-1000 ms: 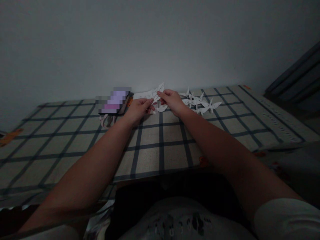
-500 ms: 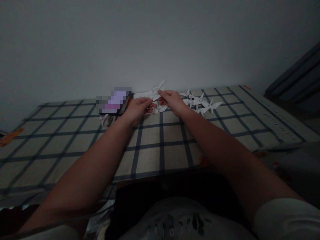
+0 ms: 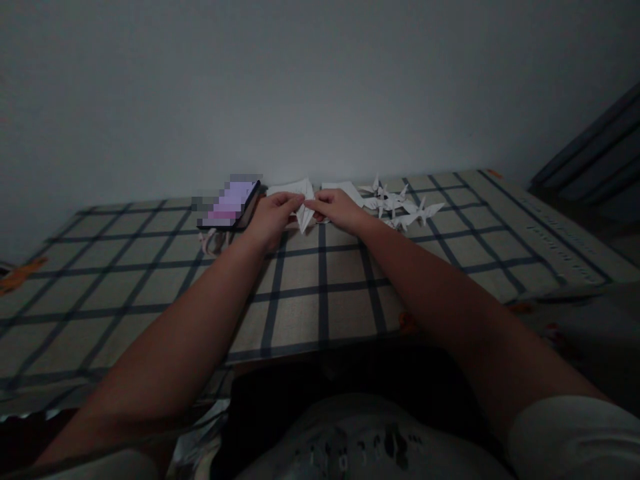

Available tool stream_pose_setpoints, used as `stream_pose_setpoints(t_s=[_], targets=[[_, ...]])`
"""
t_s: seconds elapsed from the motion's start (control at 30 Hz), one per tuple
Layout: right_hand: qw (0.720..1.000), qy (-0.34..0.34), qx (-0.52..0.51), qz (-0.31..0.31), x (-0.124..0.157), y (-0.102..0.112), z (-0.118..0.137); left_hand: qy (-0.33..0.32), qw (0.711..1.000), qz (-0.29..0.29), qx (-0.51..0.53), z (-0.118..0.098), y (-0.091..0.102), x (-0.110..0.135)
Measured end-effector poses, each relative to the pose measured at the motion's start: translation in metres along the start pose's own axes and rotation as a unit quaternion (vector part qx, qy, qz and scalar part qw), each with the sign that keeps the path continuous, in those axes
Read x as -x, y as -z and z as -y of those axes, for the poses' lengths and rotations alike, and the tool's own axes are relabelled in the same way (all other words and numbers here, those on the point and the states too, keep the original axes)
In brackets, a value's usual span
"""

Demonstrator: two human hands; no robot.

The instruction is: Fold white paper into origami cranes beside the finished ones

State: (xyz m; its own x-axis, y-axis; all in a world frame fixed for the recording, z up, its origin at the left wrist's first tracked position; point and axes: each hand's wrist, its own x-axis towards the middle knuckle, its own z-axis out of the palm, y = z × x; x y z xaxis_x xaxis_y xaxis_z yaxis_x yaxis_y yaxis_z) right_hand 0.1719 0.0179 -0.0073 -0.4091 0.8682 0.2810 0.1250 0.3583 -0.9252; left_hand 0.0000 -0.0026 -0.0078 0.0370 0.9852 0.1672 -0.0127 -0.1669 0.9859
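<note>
Between my hands is a folded white piece of paper (image 3: 303,221), creased into a pointed diamond shape, one tip up and one tip down toward me. The thumb and fingers of my left hand (image 3: 274,215) pinch its left side. On its other side, the fingers of my right hand (image 3: 340,208) are closed on the paper too, the two hands almost touching. My fingers cover the middle of the fold. White paper sheets (image 3: 345,191) lie behind my hands. Several folded paper cranes (image 3: 400,205) sit in a cluster to the right of my right hand.
A phone with a lit screen (image 3: 230,203), partly pixelated, leans up left of my left hand. A pale cord (image 3: 214,241) lies below it. The checked tablecloth (image 3: 300,320) covers the table, which meets a plain wall (image 3: 320,93) at the back.
The folded paper has turned from a slanted position, pointing up and right, to upright with a tip toward me. My right hand has moved slightly left and down, closer to my left hand.
</note>
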Motion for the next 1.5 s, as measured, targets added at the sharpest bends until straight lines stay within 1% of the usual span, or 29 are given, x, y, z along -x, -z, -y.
stream_pose_setpoints(t_s=[0.07,0.17,0.23,0.33,0.4,0.53,0.63,0.73,0.77,0.83,0.9,0.97,1.07,1.17,1.23,1.4,1.5], targets=[[1.000,-0.014,-0.010,-0.006,0.000,-0.001,0.003,-0.008,1.000,0.000,0.010,-0.001,0.000,0.001],[0.999,-0.037,-0.007,-0.017,0.001,-0.001,0.008,0.002,1.000,0.005,0.022,-0.002,-0.001,0.003],[0.999,-0.031,0.001,-0.031,0.001,0.000,0.009,0.012,1.000,0.013,0.020,-0.001,-0.002,0.003],[0.998,-0.004,0.007,-0.056,0.001,0.001,0.007,0.022,0.999,0.041,0.007,0.000,-0.003,0.003],[0.998,0.001,0.001,-0.056,0.001,0.001,0.004,0.022,0.999,0.047,0.006,0.000,-0.004,0.003],[0.999,0.008,-0.033,-0.030,0.000,-0.002,0.000,0.017,0.999,0.020,0.022,-0.002,-0.003,0.002],[0.998,0.022,-0.029,-0.047,-0.001,-0.003,-0.002,0.005,1.000,-0.010,0.024,0.000,-0.001,-0.001],[0.997,0.030,0.007,-0.065,-0.004,-0.001,-0.006,-0.039,0.997,-0.069,-0.004,0.004,-0.001,-0.003],[0.997,0.035,0.019,-0.070,-0.005,-0.001,-0.007,-0.051,0.996,-0.076,-0.012,0.005,-0.002,-0.003],[0.995,0.044,0.037,-0.077,-0.006,0.001,-0.010,-0.054,0.997,-0.062,-0.014,0.005,-0.003,-0.002],[0.994,0.059,0.045,-0.080,-0.007,0.002,-0.012,-0.040,0.999,-0.032,0.003,0.004,-0.005,0.000],[0.993,0.079,0.046,-0.073,-0.006,0.001,-0.011,-0.020,0.999,-0.005,0.031,0.002,-0.007,0.003],[0.992,0.094,0.055,-0.059,-0.003,0.000,-0.007,-0.005,0.998,0.013,0.056,-0.001,-0.008,0.005],[0.993,0.093,0.065,-0.046,-0.001,0.001,-0.002,-0.006,0.999,0.009,0.036,-0.001,-0.006,0.004],[0.994,0.084,0.054,-0.043,0.000,0.002,0.002,-0.004,1.000,-0.001,0.025,0.000,-0.005,0.002],[0.995,0.064,0.017,-0.074,0.000,0.005,0.004,0.000,0.999,-0.035,0.041,0.001,-0.003,-0.002],[0.995,0.070,0.012,-0.071,-0.001,0.005,0.001,0.015,0.997,-0.046,0.060,0.000,-0.002,-0.003]])
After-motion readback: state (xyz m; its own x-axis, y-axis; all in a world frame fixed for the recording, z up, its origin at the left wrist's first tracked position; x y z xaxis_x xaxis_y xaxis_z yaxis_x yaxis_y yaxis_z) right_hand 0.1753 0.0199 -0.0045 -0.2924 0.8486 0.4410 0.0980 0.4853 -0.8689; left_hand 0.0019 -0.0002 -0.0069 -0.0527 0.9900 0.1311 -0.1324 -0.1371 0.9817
